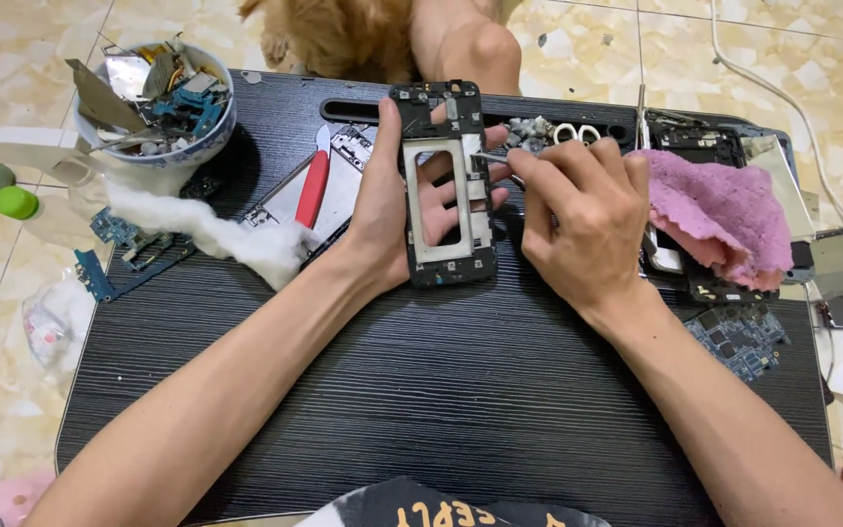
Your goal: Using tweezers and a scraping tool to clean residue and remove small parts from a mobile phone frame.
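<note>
My left hand holds a black phone mid-frame with a silver inner border and an open rectangular cutout, tilted up above the dark table. My fingers show through the cutout. My right hand pinches thin metal tweezers whose tips touch the right edge of the frame near its top.
A bowl of scrap phone parts stands at the back left, with white cotton, a red-handled tool and circuit boards nearby. A pink cloth, phone parts and a blue board lie right. A furry animal sits behind.
</note>
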